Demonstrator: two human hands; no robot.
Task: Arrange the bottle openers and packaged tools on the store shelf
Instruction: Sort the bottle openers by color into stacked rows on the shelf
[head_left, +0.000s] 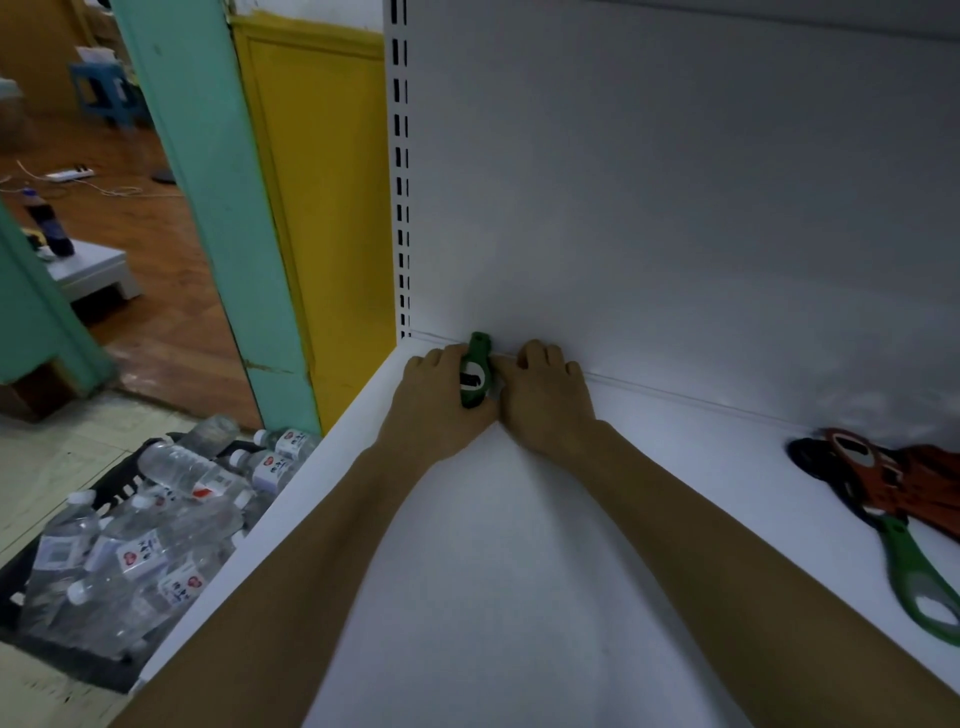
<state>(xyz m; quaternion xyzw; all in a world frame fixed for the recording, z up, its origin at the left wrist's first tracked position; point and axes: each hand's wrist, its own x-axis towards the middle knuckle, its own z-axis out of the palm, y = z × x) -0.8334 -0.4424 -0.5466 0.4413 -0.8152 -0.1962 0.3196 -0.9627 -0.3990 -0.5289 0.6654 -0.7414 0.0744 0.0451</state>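
A green bottle opener (477, 374) stands against the back panel at the far left corner of the white shelf (519, 571). My left hand (436, 395) holds it from the left, fingers curled round its side. My right hand (545, 389) touches it from the right, with the fingers curled at the back panel. At the right edge lies a pile of openers: an orange one (893, 478), a black one (810, 454) and a green one (919, 582).
A black crate (119, 670) full of several plastic water bottles (171, 467) sits on the floor left of the shelf. A slotted upright (400, 171), a yellow panel (322, 208) and a teal post (208, 208) stand to the left.
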